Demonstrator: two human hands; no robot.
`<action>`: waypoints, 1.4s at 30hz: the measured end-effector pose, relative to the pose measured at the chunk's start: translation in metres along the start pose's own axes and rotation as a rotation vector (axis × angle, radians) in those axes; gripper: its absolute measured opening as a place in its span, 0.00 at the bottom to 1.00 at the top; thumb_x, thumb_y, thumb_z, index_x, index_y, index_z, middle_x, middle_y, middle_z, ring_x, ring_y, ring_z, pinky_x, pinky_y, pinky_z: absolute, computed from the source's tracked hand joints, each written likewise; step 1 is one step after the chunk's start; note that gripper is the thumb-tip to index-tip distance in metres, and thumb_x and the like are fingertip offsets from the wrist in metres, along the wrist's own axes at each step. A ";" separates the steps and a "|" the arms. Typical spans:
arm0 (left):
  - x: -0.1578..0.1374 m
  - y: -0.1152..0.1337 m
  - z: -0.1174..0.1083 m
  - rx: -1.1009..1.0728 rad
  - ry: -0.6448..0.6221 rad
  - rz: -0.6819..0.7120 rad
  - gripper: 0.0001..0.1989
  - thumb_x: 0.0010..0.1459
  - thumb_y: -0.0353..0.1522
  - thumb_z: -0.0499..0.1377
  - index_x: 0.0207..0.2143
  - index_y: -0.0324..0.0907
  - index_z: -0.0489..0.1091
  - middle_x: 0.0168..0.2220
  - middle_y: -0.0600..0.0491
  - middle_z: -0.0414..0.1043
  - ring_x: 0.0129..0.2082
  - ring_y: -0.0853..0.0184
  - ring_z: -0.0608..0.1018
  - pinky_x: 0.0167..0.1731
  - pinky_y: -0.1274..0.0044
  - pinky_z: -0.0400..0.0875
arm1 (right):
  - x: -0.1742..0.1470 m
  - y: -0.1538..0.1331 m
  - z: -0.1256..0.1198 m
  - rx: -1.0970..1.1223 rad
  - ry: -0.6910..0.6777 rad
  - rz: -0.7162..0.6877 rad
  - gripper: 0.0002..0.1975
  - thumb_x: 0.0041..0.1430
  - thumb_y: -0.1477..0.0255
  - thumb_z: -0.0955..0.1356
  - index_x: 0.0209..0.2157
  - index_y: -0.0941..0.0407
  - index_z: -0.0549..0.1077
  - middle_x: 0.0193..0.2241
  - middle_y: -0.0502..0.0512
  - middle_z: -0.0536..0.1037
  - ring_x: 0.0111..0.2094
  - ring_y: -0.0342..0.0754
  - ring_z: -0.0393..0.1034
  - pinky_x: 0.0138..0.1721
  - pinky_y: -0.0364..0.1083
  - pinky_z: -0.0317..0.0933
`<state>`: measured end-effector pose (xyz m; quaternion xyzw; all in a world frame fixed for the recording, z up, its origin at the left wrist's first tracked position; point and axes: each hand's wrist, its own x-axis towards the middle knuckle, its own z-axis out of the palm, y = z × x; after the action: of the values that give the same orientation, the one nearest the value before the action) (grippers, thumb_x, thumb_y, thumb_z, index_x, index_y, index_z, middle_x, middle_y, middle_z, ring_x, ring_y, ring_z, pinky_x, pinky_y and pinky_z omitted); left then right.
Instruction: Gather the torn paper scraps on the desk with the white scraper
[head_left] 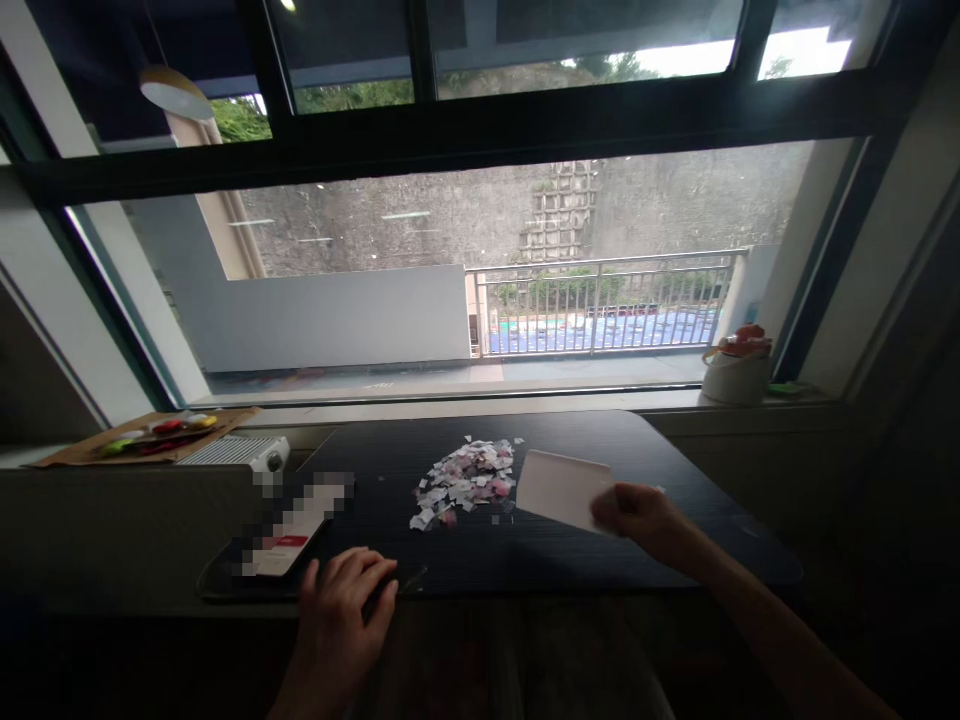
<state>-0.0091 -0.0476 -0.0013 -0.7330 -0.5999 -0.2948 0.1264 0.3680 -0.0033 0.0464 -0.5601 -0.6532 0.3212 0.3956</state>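
My right hand point(637, 515) grips the right end of a pale, flat rectangular card point(562, 488), thumb and fingers closed on it. The card's left edge is beside a heap of small torn paper scraps point(469, 475), white with some pink. That heap lies on a dark wood-grain table point(600, 430). At the table's front edge my left hand point(349, 590) rests with fingers spread, holding nothing. Close to its left lies a pale printed card or booklet point(289, 535) with a red patch, partly blurred out.
A white heater-like box point(255, 455) stands left of the table, near a brown sheet point(135, 440) carrying colourful items. On the window sill at right is a white jug-like container point(737, 370) with a reddish top. A large window fills the back.
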 end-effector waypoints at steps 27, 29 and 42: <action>-0.003 0.009 -0.003 -0.027 -0.167 -0.083 0.14 0.53 0.31 0.51 0.38 0.51 0.73 0.40 0.54 0.74 0.43 0.61 0.74 0.53 0.49 0.49 | -0.021 -0.005 0.035 -0.229 0.172 0.052 0.17 0.48 0.58 0.62 0.22 0.57 0.72 0.19 0.52 0.76 0.24 0.49 0.69 0.25 0.44 0.56; -0.003 0.011 -0.002 -0.025 -0.155 -0.091 0.14 0.53 0.31 0.51 0.38 0.51 0.73 0.39 0.54 0.74 0.42 0.61 0.74 0.53 0.49 0.50 | -0.029 -0.005 0.041 -0.247 0.189 0.061 0.17 0.49 0.59 0.61 0.22 0.57 0.72 0.19 0.52 0.76 0.24 0.49 0.69 0.25 0.44 0.56; -0.004 0.012 -0.005 -0.097 -0.175 -0.082 0.15 0.53 0.29 0.51 0.40 0.51 0.72 0.41 0.54 0.72 0.44 0.61 0.73 0.54 0.47 0.48 | -0.007 -0.002 0.058 -0.079 -0.046 0.042 0.13 0.47 0.63 0.65 0.25 0.59 0.72 0.23 0.54 0.77 0.26 0.49 0.70 0.27 0.44 0.60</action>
<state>0.0005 -0.0565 0.0022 -0.7361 -0.6231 -0.2632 0.0255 0.3166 -0.0095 0.0189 -0.5812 -0.6623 0.3162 0.3514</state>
